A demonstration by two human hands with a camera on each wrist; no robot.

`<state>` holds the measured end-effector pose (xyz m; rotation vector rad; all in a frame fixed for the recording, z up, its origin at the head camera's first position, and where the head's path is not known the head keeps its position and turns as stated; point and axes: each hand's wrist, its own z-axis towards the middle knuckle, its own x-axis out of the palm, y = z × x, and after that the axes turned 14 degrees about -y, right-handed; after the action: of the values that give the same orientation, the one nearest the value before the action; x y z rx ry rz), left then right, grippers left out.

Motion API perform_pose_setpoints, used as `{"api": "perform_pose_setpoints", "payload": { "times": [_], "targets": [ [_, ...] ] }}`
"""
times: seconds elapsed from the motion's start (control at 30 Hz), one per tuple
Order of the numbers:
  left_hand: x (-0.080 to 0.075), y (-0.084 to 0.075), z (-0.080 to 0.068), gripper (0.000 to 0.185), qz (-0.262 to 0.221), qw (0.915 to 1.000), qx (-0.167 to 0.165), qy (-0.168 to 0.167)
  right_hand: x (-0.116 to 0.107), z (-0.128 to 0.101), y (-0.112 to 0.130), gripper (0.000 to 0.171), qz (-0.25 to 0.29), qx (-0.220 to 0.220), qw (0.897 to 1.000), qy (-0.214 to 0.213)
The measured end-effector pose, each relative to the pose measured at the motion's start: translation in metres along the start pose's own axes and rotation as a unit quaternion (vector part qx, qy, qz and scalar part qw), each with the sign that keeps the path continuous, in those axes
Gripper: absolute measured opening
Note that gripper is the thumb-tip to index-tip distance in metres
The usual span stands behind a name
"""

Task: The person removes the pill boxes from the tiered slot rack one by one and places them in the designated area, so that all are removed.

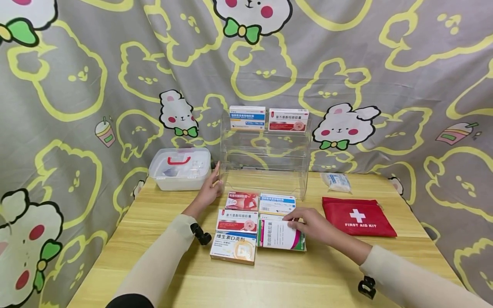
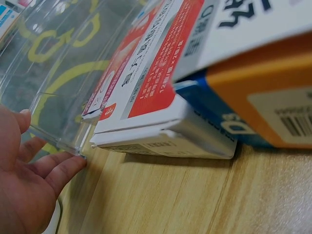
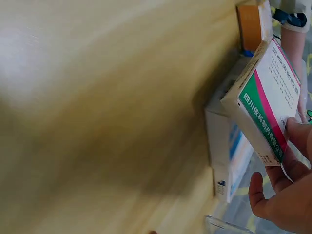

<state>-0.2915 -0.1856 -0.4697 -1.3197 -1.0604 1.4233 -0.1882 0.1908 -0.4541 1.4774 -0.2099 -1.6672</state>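
My right hand [image 1: 313, 222] pinches a white medicine box with a green and magenta end [image 1: 278, 234] between thumb and fingers. In the right wrist view that medicine box [image 3: 268, 100] is tilted, lying over other boxes. My left hand [image 1: 209, 188] touches the left side of a clear tiered display stand [image 1: 265, 179]; in the left wrist view its fingers [image 2: 61, 170] are extended against the stand's lower edge. Beside it on the table lie a red box [image 1: 242, 201], a blue-and-white box [image 1: 277, 204], a red-and-white box [image 1: 236, 220] and an orange-and-white vitamin D box [image 1: 233, 248].
On the stand's top tier are a blue-and-white box [image 1: 247, 118] and a red-and-white box [image 1: 288, 119]. A lidded plastic case [image 1: 181, 182] with a red handle stands left. A red first aid pouch [image 1: 358, 217] and a small clear packet [image 1: 337, 182] lie right. A patterned curtain hangs behind.
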Motion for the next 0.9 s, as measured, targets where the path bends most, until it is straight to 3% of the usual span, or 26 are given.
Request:
{"api": "perform_pose_setpoints", "payload": {
  "times": [0.17, 0.4, 0.5, 0.7, 0.9],
  "targets": [
    [0.000, -0.002, -0.001, 0.074, -0.005, 1.0000, 0.002, 0.001, 0.007, -0.011, -0.003, 0.019, 0.004, 0.015, 1.000, 0.027],
    [0.006, 0.028, 0.013, 0.075, 0.012, 0.9991, 0.026, -0.030, 0.014, -0.021, -0.006, 0.017, -0.004, -0.007, 0.999, 0.035],
    [0.005, 0.028, 0.013, 0.075, 0.018, 0.9990, 0.029, -0.029, 0.016, -0.024, -0.005, 0.016, -0.024, -0.010, 0.999, 0.033],
    [0.004, 0.022, 0.012, 0.075, 0.012, 0.9997, 0.017, -0.012, 0.020, -0.027, -0.003, 0.015, -0.044, -0.008, 0.998, 0.033],
    [0.002, 0.002, 0.003, 0.075, 0.012, 0.9999, 0.005, -0.001, 0.023, -0.029, -0.003, 0.013, -0.033, -0.008, 0.999, 0.039]
  ]
}}
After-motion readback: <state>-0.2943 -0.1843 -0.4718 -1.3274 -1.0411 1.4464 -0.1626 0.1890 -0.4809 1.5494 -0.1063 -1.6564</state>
